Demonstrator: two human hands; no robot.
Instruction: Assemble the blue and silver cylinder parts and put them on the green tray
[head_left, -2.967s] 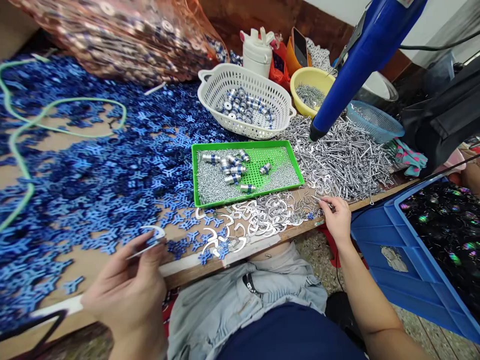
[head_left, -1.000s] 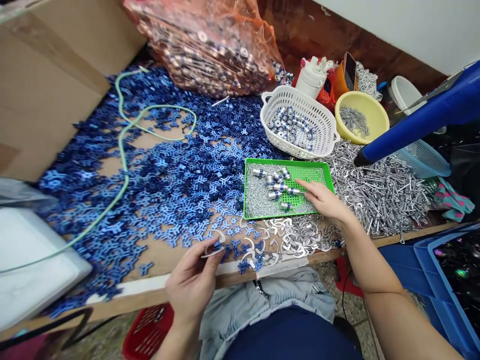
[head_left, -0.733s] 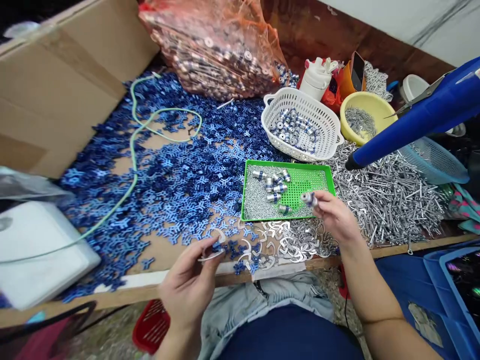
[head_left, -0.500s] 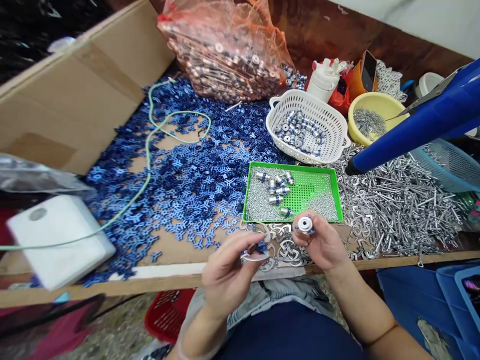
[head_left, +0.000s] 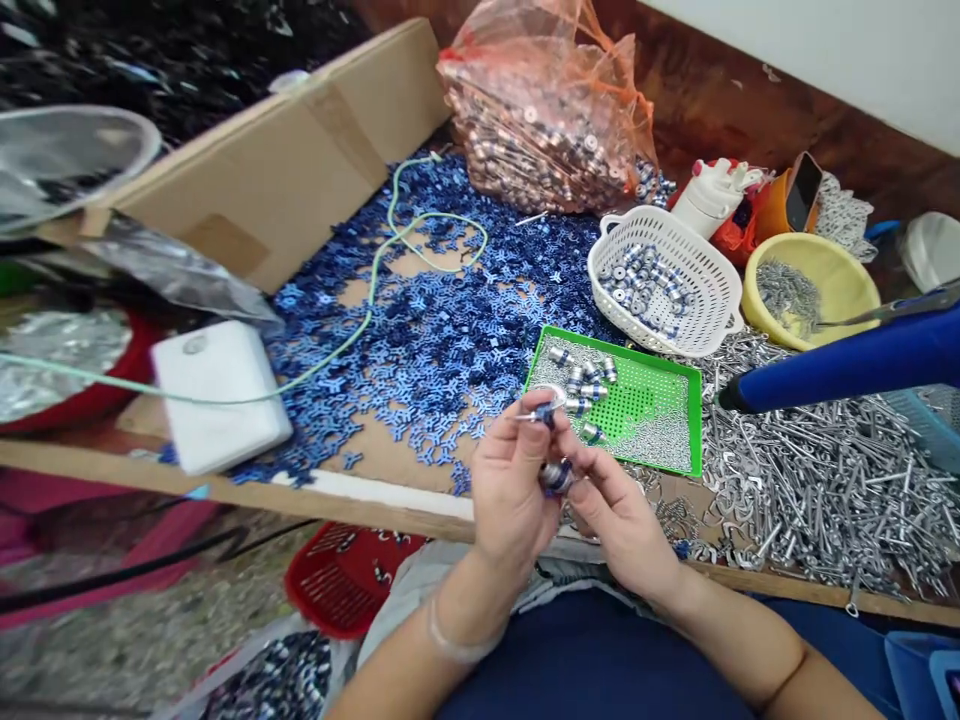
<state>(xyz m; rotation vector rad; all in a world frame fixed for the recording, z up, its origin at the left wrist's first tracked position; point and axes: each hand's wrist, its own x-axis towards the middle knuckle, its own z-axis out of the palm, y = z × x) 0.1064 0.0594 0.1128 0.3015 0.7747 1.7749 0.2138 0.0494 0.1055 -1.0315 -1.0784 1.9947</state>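
Note:
My left hand (head_left: 514,485) is closed in a pinch on a small blue plastic piece (head_left: 546,413), with a curved silver metal piece (head_left: 556,397) at it. My right hand (head_left: 626,515) pinches a silver-and-blue cylindrical part (head_left: 556,477), just below the blue piece. Both hands are close together over the table's front edge, and the left palm partly backs the cylinder. Beyond them lies a green perforated tray (head_left: 696,425), which holds tiny metal bits and several similar cylinders (head_left: 592,433). The fingers hide how the held parts fit together.
Blue three-armed pieces (head_left: 442,340) cover the table's left and middle. Metal pins (head_left: 840,480) are heaped at right, below a blue tube (head_left: 840,365). Behind stand a white basket (head_left: 705,340), a yellow bowl (head_left: 855,290) and an orange mesh bag (head_left: 547,130). A green cord (head_left: 330,365) crosses the left.
My hands have come together, the left moving right and up with the blue piece, the right moving left with the cylinder. The camera view has shifted to the left.

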